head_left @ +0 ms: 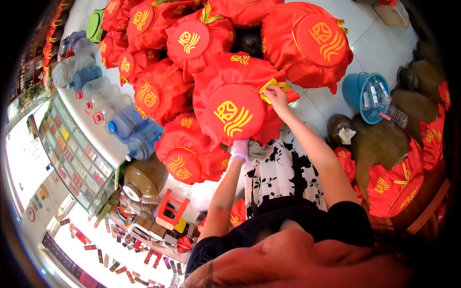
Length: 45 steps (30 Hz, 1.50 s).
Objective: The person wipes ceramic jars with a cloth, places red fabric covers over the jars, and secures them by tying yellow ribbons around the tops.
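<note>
A round jar under a red cloth cover [229, 111] with yellow printed characters stands directly in front of me. My right hand [276, 100] is closed on a yellow ribbon [270, 88] at the far right side of this cover, its fingers pinched together. At the near edge of the cover is my left hand [239, 151], with something pale purple about it. Its fingers are hidden behind the red cloth. A grey cloth [258, 150] lies just right of that hand, by my patterned skirt [278, 174].
Several more red-covered jars [189, 39] crowd the far and left sides. A blue bucket [354, 96] with plastic bottles stands to the right, near dark brown jars [379, 139]. Large water bottles [128, 119] line the left, with a red stool [173, 210] nearer.
</note>
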{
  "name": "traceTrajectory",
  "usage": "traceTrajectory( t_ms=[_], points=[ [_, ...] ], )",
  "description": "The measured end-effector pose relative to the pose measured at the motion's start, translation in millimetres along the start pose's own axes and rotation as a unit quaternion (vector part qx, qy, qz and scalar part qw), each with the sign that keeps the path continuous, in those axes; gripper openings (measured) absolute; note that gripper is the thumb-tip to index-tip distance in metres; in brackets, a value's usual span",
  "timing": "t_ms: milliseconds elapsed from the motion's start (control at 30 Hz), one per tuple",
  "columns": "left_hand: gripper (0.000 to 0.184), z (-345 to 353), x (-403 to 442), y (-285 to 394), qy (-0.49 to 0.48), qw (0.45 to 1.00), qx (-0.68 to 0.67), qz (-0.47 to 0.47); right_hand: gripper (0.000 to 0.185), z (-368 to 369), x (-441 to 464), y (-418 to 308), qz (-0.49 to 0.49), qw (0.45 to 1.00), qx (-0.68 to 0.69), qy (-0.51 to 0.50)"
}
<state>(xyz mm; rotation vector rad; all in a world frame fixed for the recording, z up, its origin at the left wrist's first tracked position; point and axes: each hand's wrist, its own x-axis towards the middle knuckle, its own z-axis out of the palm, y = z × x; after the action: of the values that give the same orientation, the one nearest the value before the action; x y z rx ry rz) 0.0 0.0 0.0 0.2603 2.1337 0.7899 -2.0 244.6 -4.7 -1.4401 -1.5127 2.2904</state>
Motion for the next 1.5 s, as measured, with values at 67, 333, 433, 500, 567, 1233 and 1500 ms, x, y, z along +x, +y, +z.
traceTrajectory(
  t_ms=[67,333,433,500,567,1233,1500],
  points=[
    [0.031,-0.9,-2.0,-3.3,-0.012,1.000,0.010,0.015,0.018,9.5,0.0,-6.3,-0.050,0.989,-0.135,0.040],
    [0.029,15.7,-2.4,-6.1,0.035,0.997,0.029,0.064,0.019,-13.3,9.1,-23.4,-0.397,0.855,-0.331,-0.028],
    [0.029,11.5,-2.6,-1.0,0.039,0.993,0.080,0.079,0.019,-27.7,21.2,-52.3,-0.313,0.844,-0.394,0.185],
    [0.030,10.1,-7.4,2.3,0.030,0.991,0.108,0.070,0.026,-29.6,36.4,-69.8,-0.277,0.804,-0.495,0.175],
    [0.028,7.6,-6.9,10.9,0.017,0.988,0.140,0.056,0.038,-29.0,82.3,-53.6,-0.309,0.856,-0.411,0.048],
    [0.025,-64.7,-46.2,-27.1,0.023,0.951,-0.214,-0.222,0.050,104.4,127.8,-51.1,-0.321,0.659,-0.647,-0.212],
    [0.044,-130.3,-21.0,4.2,0.152,0.965,-0.157,-0.145,0.011,17.8,61.4,-102.8,-0.356,0.884,-0.301,-0.033]
  ],
)
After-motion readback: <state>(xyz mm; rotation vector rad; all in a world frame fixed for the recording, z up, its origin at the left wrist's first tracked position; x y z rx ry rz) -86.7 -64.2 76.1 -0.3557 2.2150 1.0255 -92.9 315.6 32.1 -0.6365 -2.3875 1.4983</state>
